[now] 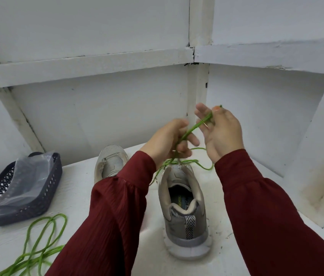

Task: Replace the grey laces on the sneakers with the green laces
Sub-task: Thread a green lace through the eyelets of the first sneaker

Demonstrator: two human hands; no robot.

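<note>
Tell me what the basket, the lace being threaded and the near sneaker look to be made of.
Basket: probably moulded plastic, dark grey and matte, judging by its stiff lattice walls. Lace: round green cord, likely braided fibre, dull and limp. Sneaker: grey fabric upper, seemingly mesh at the tongue, with a pale sole that looks like foam or rubber.

So mid-frame your left hand [167, 142] has its fingers curled round the green lace [194, 127], and your right hand [223, 134] pinches it near the tip, a bit higher and to the right. The lace runs down to the top eyelets of the grey sneaker [183, 208], which has its heel facing you on the white table [75, 188]. The other sneaker [111, 160] peeks out behind your left sleeve [117, 206]. In the lower left a second green lace [37, 248] lies loose, just beside a dark basket [51, 188] with a plastic bag [27, 176] in it.
</note>
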